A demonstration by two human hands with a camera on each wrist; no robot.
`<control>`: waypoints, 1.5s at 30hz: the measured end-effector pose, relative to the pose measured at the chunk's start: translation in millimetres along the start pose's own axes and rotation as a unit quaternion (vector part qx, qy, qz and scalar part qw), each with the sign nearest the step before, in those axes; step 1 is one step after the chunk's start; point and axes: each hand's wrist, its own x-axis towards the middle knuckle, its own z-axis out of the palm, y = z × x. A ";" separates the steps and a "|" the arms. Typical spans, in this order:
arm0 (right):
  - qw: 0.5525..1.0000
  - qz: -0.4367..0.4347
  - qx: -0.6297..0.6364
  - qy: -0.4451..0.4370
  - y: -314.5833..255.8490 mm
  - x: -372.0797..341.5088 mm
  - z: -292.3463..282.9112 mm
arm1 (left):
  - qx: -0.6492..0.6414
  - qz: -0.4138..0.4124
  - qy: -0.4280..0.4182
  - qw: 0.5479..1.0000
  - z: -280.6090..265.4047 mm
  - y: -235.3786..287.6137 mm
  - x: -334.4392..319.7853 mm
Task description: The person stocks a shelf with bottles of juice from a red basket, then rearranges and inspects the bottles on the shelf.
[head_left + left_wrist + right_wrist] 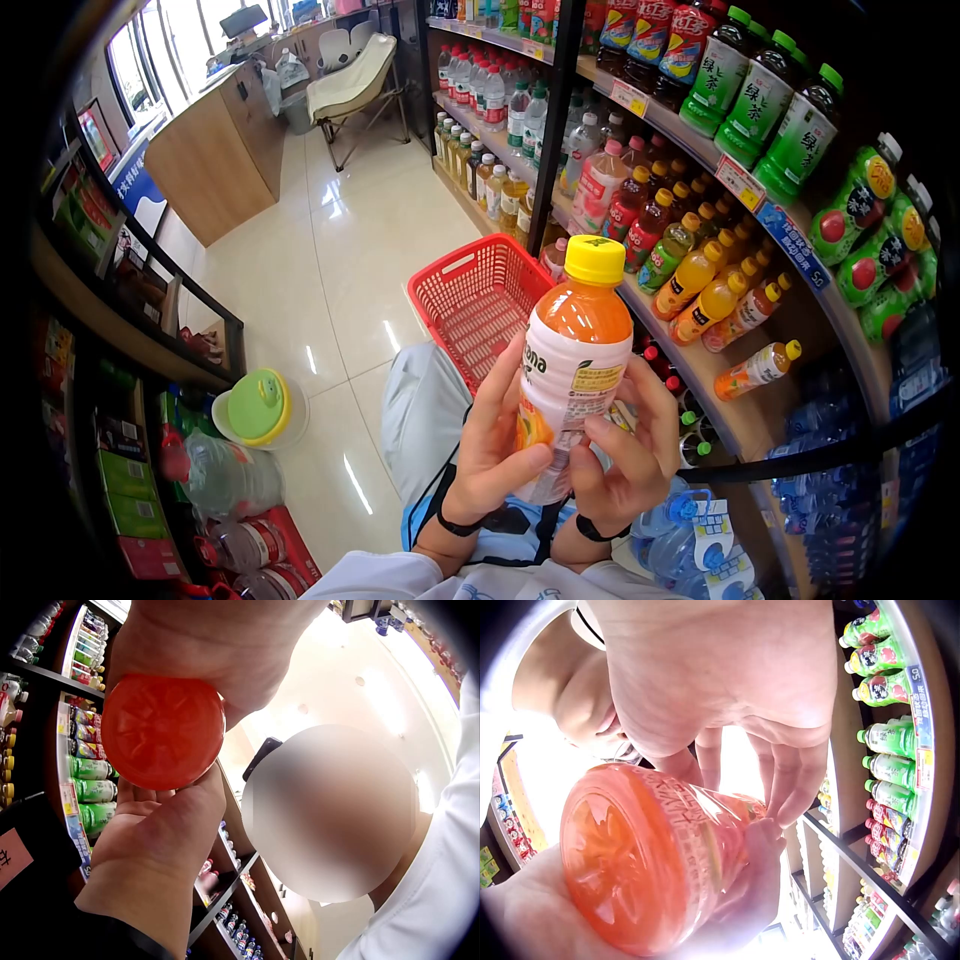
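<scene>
An orange juice bottle [590, 335] with a yellow cap [595, 260] and a pale printed label stands nearly upright in front of the person's chest. The left hand [497, 455] grips it from the left, thumb across the lower label. From the right side, the right hand [630, 450] holds it too, with fingers curled and tips at the label. In the left wrist view the round base of the bottle [163, 731] shows between both hands. The right wrist view shows the bottle [637, 862] from below, its cap hidden.
A red plastic basket [480, 295] stands on the tiled floor ahead. Shelves of drinks rise at the right, with orange juice bottles [715, 310] and green tea bottles [750, 105]. At left are a green-lidded bucket [262, 405] and large clear bottles; a counter [215, 150] and chair [350, 90] stand farther off.
</scene>
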 end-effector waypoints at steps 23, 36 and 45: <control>0.999 -0.032 -0.032 0.008 9.0 -1.9 -1.2 | -0.011 -0.008 0.008 1.000 1.1 -2.5 -1.1; 0.999 -0.009 -0.002 0.032 8.1 0.2 1.2 | 0.003 -0.009 0.020 1.000 2.0 -2.7 1.6; 1.000 -0.003 -0.010 0.027 10.6 0.3 -0.1 | 0.003 -0.019 0.030 0.999 5.3 -1.2 5.1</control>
